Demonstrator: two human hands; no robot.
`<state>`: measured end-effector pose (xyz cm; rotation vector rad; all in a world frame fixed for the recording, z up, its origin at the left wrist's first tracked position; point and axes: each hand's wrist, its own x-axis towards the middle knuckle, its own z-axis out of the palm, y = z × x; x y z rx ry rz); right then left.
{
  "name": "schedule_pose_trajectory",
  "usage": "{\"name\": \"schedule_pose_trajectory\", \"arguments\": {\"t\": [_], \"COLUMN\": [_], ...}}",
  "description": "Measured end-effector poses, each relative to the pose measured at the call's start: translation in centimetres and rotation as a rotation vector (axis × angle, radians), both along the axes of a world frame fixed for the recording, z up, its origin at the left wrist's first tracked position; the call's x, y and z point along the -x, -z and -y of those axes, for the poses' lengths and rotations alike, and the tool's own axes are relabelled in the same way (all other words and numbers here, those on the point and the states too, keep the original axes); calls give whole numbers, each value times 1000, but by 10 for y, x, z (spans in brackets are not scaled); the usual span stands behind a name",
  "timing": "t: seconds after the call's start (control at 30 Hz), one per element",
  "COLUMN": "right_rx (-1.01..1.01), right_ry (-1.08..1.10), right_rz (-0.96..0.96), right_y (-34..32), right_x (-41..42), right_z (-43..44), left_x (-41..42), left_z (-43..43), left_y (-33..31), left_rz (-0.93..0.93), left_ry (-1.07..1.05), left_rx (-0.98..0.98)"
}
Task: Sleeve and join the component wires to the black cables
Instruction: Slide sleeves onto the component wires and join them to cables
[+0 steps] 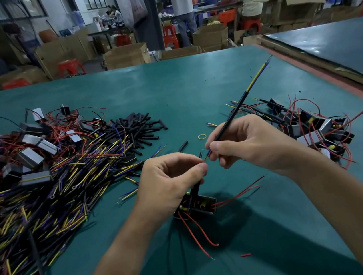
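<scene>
While the left hand (172,180) pinches a thin red component wire (205,160), the right hand (249,144) grips a slim black cable w/ yellow and blue cores (238,108), ends held tip to tip, prob. for twisting. A small black box-shaped component (196,205) sits below, over the green tabletop (191,84). Whether the ends touch yet is too fine to tell.

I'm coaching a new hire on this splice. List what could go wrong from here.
1. The wire ends meet only at the fingertips of the left hand and right hand. A small slip could part the red wire from the black cable.
2. The cable's long free end sticks out unsupported and may lever the joint.
3. Loose red leads on the component could snag.
</scene>
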<state>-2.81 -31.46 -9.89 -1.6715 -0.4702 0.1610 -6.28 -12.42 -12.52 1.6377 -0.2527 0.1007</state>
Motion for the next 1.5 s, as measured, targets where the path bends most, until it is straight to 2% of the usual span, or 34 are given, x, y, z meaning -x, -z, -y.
{"name": "schedule_pose_trajectory", "arguments": {"t": [0.4, 0.6, 0.83, 1.17, 1.5], "right_rx": [149, 103, 82, 273, 333], "right_ry": [-52, -65, -185, -84, -88], "right_rz": [24, 23, -19, 116, 212], "right_y": [-2, -3, -4, -5, -1], "right_x": [3, 4, 5, 7, 6], "right_z": [-4, -5, 3, -2, -1], "left_x": [-2, -3, -5, -5, -6], "left_z": [-1, 1, 0, 2, 2], "left_y": [1, 3, 7, 12, 13], "left_rz": [-5, 47, 76, 91, 106], "left_ry": [36, -6, 7, 30, 36], "left_rx": [-36, -89, -118, -133, -156]}}
